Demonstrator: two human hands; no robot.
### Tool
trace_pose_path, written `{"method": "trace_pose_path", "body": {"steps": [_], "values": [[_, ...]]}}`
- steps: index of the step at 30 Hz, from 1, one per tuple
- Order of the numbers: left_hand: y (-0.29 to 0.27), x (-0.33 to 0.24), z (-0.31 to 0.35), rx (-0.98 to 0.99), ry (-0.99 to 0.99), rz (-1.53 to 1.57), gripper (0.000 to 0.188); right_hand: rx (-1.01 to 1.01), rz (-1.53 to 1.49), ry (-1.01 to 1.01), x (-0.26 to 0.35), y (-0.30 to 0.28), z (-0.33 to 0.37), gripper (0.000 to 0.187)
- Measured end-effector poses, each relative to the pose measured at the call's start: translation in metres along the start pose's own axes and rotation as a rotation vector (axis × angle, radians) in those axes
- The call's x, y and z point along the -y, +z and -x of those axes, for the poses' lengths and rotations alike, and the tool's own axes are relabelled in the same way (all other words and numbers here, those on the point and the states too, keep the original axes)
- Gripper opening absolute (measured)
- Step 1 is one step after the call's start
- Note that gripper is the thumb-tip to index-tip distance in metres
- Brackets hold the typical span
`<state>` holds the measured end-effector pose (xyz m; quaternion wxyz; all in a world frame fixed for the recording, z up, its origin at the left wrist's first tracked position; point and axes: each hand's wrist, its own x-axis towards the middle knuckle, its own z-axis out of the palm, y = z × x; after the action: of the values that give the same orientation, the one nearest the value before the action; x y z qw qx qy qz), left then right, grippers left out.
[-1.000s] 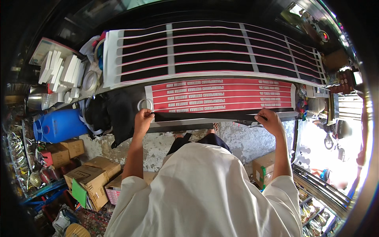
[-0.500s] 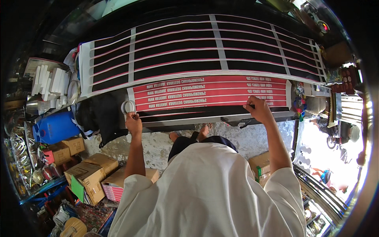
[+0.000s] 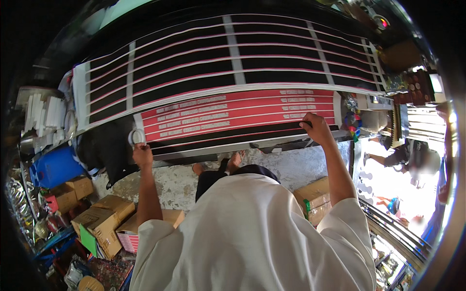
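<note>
The left hand (image 3: pixel 142 156) pinches the near-left corner of the red sheet (image 3: pixel 257 112) on the bench (image 3: pixel 187 159); uneven tugging could crease it. A nudge could shift the tape roll (image 3: pixel 132 137) there. At its right part, the right hand (image 3: pixel 318 128) curls, hold unclear. Beyond it, bumped striped sheets (image 3: pixel 184 68) could slide over.

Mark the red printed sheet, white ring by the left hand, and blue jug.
Red printed sheet (image 3: pixel 253 111), head view: bare red between the two text blocks.
White ring (image 3: pixel 130 137), head view: left edge of the band.
Blue jug (image 3: pixel 57 167), head view: middle of its side.
</note>
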<state>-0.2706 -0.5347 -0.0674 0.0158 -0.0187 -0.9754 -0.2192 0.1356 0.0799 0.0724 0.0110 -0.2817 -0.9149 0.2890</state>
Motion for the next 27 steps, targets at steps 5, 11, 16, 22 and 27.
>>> {"method": "trace_pose_path", "body": {"steps": [5, 11, 16, 22, 27], "values": [[0.006, 0.008, -0.006, 0.000, 0.043, -0.084, 0.020, -0.002, 0.133, 0.098, -0.071, -0.023, 0.001, 0.022], [0.008, 0.010, -0.007, 0.019, 0.035, -0.099, 0.023, 0.031, 0.300, 0.387, -0.136, -0.045, 0.001, 0.029], [0.006, 0.013, -0.010, 0.064, 0.023, -0.101, 0.026, -0.086, 0.323, 0.350, -0.178, -0.045, -0.003, 0.024], [0.007, 0.016, -0.013, 0.085, 0.016, -0.044, 0.024, -0.161, 0.227, 0.434, -0.231, -0.032, -0.007, 0.026], [0.005, 0.012, -0.012, 0.088, 0.005, -0.073, 0.023, -0.168, 0.237, 0.564, -0.245, -0.026, -0.008, 0.030]]}}
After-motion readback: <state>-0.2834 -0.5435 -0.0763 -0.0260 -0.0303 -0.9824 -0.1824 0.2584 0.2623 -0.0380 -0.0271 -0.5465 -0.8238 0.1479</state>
